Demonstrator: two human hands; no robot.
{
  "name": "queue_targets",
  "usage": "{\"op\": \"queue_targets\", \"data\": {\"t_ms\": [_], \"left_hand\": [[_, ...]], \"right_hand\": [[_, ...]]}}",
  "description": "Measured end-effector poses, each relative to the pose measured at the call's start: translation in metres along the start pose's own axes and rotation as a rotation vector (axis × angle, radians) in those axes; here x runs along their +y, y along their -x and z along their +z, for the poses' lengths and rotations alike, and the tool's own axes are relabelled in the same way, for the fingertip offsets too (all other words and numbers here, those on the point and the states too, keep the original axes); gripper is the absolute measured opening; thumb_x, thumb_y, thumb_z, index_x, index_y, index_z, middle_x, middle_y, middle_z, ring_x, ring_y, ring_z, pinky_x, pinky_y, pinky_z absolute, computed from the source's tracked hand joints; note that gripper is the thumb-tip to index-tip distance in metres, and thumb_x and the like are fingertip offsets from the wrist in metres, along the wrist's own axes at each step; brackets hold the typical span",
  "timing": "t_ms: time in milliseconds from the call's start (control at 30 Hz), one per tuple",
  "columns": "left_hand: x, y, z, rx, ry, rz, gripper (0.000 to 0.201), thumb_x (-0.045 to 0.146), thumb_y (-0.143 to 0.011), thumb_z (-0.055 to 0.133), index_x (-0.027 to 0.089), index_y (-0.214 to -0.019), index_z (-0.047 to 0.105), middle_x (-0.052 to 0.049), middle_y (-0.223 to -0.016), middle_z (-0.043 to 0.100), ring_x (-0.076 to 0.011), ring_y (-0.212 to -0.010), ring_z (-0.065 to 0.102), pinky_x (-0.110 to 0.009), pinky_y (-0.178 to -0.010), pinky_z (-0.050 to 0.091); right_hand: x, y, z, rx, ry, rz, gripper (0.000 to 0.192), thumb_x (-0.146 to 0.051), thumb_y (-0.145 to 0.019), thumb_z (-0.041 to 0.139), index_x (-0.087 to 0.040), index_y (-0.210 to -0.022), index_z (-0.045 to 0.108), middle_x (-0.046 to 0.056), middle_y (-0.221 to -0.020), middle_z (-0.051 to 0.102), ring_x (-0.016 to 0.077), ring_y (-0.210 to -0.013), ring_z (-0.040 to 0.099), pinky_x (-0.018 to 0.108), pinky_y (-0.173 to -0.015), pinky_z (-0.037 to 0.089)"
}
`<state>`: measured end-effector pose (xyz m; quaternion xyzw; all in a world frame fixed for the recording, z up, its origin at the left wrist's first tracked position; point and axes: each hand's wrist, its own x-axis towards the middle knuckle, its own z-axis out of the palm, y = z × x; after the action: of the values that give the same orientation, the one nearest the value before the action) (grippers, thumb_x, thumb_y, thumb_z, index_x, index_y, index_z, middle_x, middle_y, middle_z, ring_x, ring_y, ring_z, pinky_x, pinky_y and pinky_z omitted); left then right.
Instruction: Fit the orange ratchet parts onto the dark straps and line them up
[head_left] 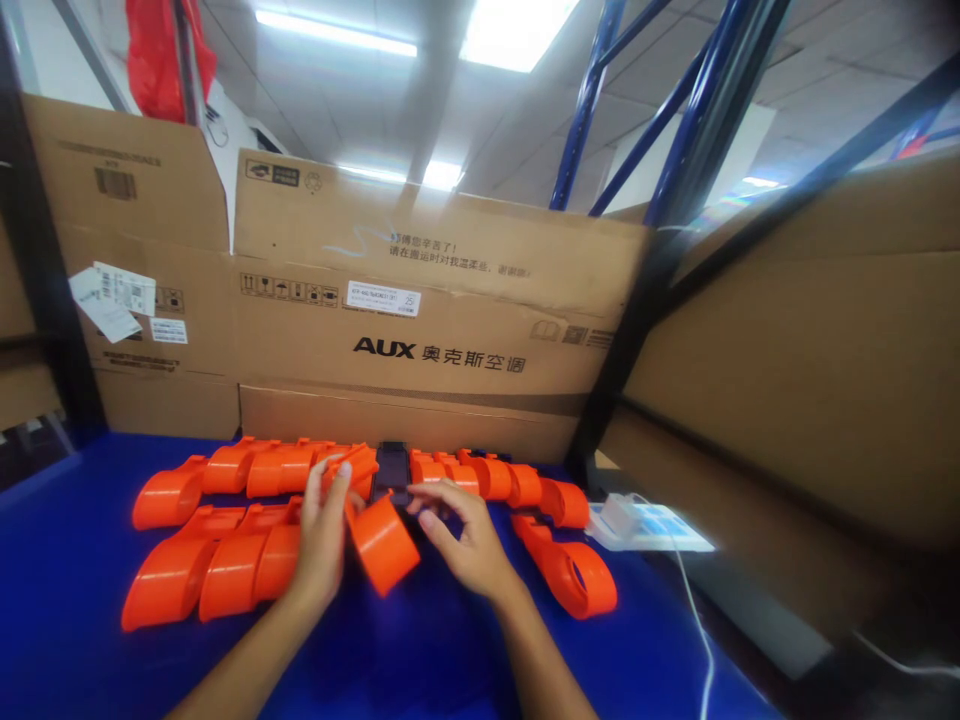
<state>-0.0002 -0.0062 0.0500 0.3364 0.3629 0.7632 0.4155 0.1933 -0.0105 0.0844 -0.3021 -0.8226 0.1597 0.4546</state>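
Note:
My left hand (322,535) is closed around the upper part of an orange plastic piece with a wide ring-like end (386,545), which hangs tilted over the blue table. To its right, my right hand (466,545) is held with fingers apart and bent toward that piece, apparently not gripping it. Behind both hands a dark flat object (391,470) sits between two groups of similar orange pieces. The left group (165,580) lies in two rows, partly covered by my left hand. On the right, a single orange piece (581,580) lies in front of a back row (491,478).
AUX cardboard cartons (450,300) wall off the back, and more cardboard (810,400) stands at the right. Dark and blue rack posts (630,340) rise beside the blue tabletop (420,660). A white adapter (622,515) with a cable (701,630) rests at the right edge.

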Motion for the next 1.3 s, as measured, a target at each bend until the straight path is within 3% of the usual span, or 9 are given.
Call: {"op": "queue_targets", "data": {"t_ms": [167,333,433,533,733,933,1133,1233,1300], "left_hand": [[-0.006,-0.001,0.001,0.015,-0.028,0.039,0.06,0.055,-0.076,0.072,0.028,-0.123,0.046,0.003,-0.078,0.062,-0.0147,-0.058,0.064,-0.022,-0.048,0.049],[-0.004,0.003,0.001,-0.1,-0.043,-0.054,0.055,0.062,-0.082,0.059,0.025,-0.123,0.049,-0.005,-0.092,0.067,-0.02,-0.07,0.07,-0.027,-0.049,0.055],[0.0,0.005,0.002,-0.186,-0.049,-0.076,0.053,0.064,-0.087,0.05,0.023,-0.121,0.051,-0.011,-0.105,0.069,-0.0209,-0.074,0.07,-0.029,-0.049,0.057],[0.005,0.008,0.003,-0.217,-0.044,-0.079,0.051,0.062,-0.088,0.05,0.021,-0.117,0.053,-0.011,-0.098,0.071,-0.0192,-0.068,0.067,-0.026,-0.046,0.054],[0.01,0.013,0.004,-0.271,-0.022,-0.104,0.043,0.056,-0.088,0.056,0.019,-0.11,0.055,-0.008,-0.083,0.071,-0.0163,-0.062,0.064,-0.022,-0.045,0.049],[0.006,0.01,0.001,-0.263,0.012,-0.13,0.041,0.053,-0.085,0.06,0.019,-0.106,0.057,-0.005,-0.077,0.07,-0.0153,-0.059,0.063,-0.021,-0.044,0.047],[0.003,0.008,0.0,-0.262,-0.002,-0.16,0.037,0.049,-0.079,0.069,0.017,-0.096,0.061,-0.004,-0.076,0.069,-0.0137,-0.058,0.06,-0.019,-0.044,0.044],[0.003,0.008,0.0,-0.274,-0.022,-0.161,0.037,0.05,-0.078,0.068,0.017,-0.093,0.062,-0.005,-0.076,0.068,-0.0133,-0.058,0.059,-0.019,-0.044,0.042],[0.004,0.009,0.001,-0.281,-0.045,-0.168,0.036,0.051,-0.078,0.069,0.017,-0.09,0.063,-0.004,-0.074,0.068,-0.0125,-0.056,0.058,-0.018,-0.043,0.041]], "right_hand": [[-0.012,0.006,0.009,-0.032,0.136,-0.14,0.074,-0.057,-0.078,0.069,-0.021,-0.139,0.05,0.013,-0.129,0.064,0.0297,-0.112,0.063,0.041,-0.097,0.049],[-0.011,0.009,0.008,0.196,0.256,-0.145,0.054,-0.036,-0.086,0.062,-0.02,-0.136,0.051,0.011,-0.124,0.067,0.0275,-0.111,0.065,0.039,-0.097,0.051],[-0.011,0.012,-0.015,0.313,0.335,-0.039,0.042,-0.035,-0.087,0.061,-0.02,-0.127,0.058,0.011,-0.119,0.07,0.0273,-0.106,0.068,0.039,-0.094,0.052],[-0.016,0.019,-0.046,0.363,0.492,0.223,0.04,-0.044,-0.091,0.055,-0.021,-0.122,0.062,0.01,-0.11,0.073,0.0281,-0.097,0.07,0.039,-0.086,0.054],[-0.03,0.033,-0.081,0.161,0.921,0.727,0.053,-0.061,-0.09,0.046,-0.019,-0.117,0.066,0.015,-0.093,0.074,0.0352,-0.087,0.071,0.041,-0.071,0.051],[-0.027,0.04,-0.069,0.002,0.974,0.749,0.049,-0.058,-0.091,0.048,-0.02,-0.116,0.065,0.014,-0.084,0.072,0.0336,-0.077,0.071,0.038,-0.063,0.048],[-0.017,0.057,-0.073,0.119,1.124,0.594,0.044,-0.049,-0.095,0.045,-0.018,-0.119,0.065,0.017,-0.118,0.066,0.0365,-0.109,0.06,0.044,-0.083,0.048],[-0.014,0.064,-0.091,0.163,1.213,0.728,0.046,-0.047,-0.096,0.04,-0.02,-0.126,0.062,0.016,-0.125,0.064,0.0391,-0.113,0.057,0.05,-0.084,0.046],[-0.011,0.068,-0.103,0.081,1.171,0.846,0.048,-0.05,-0.095,0.039,-0.02,-0.125,0.063,0.017,-0.117,0.067,0.0397,-0.111,0.059,0.051,-0.083,0.046]]}}
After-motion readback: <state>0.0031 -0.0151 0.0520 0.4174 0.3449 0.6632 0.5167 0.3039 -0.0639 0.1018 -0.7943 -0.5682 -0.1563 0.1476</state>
